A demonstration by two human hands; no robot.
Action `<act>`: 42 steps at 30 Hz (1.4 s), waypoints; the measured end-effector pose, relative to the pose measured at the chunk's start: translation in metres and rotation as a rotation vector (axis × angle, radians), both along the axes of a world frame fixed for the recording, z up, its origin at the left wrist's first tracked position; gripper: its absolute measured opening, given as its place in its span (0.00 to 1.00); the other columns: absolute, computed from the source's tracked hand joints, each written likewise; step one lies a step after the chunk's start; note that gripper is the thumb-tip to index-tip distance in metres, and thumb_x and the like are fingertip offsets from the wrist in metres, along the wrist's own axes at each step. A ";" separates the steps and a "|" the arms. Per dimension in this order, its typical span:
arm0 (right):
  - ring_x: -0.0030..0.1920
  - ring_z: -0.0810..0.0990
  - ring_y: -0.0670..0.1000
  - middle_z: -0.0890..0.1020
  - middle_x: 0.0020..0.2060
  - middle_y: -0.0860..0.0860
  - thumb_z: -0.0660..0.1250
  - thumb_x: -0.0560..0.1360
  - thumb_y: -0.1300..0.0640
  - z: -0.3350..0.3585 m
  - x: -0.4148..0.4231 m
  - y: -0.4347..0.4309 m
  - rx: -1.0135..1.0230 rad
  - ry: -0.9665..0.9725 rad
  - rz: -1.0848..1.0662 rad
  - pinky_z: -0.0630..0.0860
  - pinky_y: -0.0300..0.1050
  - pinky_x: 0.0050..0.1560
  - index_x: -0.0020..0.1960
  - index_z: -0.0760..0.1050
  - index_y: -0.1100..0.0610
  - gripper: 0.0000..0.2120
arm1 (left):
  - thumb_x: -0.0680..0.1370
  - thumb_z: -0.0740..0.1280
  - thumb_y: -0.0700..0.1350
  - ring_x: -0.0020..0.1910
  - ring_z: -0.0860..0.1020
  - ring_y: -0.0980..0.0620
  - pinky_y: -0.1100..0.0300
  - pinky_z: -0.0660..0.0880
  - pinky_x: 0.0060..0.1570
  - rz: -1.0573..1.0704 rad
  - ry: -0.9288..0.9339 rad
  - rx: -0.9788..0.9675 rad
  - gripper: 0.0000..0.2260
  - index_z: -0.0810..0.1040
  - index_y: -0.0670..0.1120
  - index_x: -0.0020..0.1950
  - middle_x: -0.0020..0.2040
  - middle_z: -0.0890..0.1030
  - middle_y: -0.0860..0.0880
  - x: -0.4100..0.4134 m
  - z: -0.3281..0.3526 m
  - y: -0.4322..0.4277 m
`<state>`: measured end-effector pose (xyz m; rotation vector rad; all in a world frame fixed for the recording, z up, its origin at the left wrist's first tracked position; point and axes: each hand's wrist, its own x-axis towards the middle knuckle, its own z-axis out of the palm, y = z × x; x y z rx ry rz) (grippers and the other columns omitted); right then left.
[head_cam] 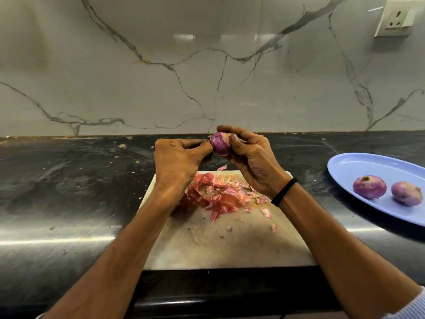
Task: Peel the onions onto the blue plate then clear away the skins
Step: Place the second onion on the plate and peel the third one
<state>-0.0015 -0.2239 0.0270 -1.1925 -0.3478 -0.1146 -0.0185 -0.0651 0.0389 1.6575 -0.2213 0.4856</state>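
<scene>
From the head camera, both hands are raised above the far edge of a pale cutting board (230,245); between them is a small red onion (220,143), held in the air and touching neither board nor worktop (69,180). The right hand (250,160) cups the onion from the right; its fingers (230,129) curl over the top and the thumb presses on the near side, so they are clamped on the bulb. The left hand (177,160) meets the onion's left end; its fingers (202,146) are drawn together in a pinch there, though I cannot tell whether they hold loose skin or the bulb itself. The visible face of the onion is glossy purple, with a paler patch near the top. A black band (284,192) circles the right wrist.

A heap of pink and orange onion skins (220,194) lies on the far half of the board, below the hands; small flakes are scattered toward the board's middle, and one piece lies just past its far edge. The board sits at the front edge of the dark, streaked worktop.

To the right, well apart from the board, a blue plate (358,166) rests on the worktop; two peeled onions lie on it side by side, the left one (369,186) near the right one (406,193). Behind stands a veined marble wall (161,77); a wall socket (395,18) is at the upper right.
</scene>
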 end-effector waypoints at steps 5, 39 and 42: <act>0.58 0.81 0.58 0.80 0.60 0.62 0.58 0.82 0.66 0.003 -0.001 0.001 0.068 0.036 0.046 0.80 0.51 0.59 0.64 0.74 0.67 0.14 | 0.73 0.76 0.40 0.35 0.83 0.64 0.72 0.76 0.37 0.023 -0.003 -0.019 0.12 0.81 0.57 0.38 0.30 0.81 0.64 0.001 0.000 0.001; 0.60 0.81 0.59 0.82 0.58 0.61 0.63 0.78 0.68 -0.001 0.004 -0.001 0.184 0.118 0.119 0.79 0.53 0.60 0.65 0.75 0.62 0.15 | 0.73 0.74 0.40 0.47 0.85 0.55 0.59 0.82 0.51 -0.125 -0.006 -0.091 0.12 0.84 0.41 0.56 0.47 0.87 0.49 0.004 -0.003 0.004; 0.60 0.81 0.59 0.82 0.57 0.60 0.64 0.76 0.67 0.000 0.003 -0.003 0.166 0.113 0.120 0.79 0.53 0.61 0.65 0.75 0.62 0.17 | 0.73 0.75 0.41 0.46 0.85 0.56 0.60 0.82 0.51 -0.093 -0.030 -0.039 0.12 0.85 0.41 0.55 0.47 0.87 0.49 0.004 -0.004 0.004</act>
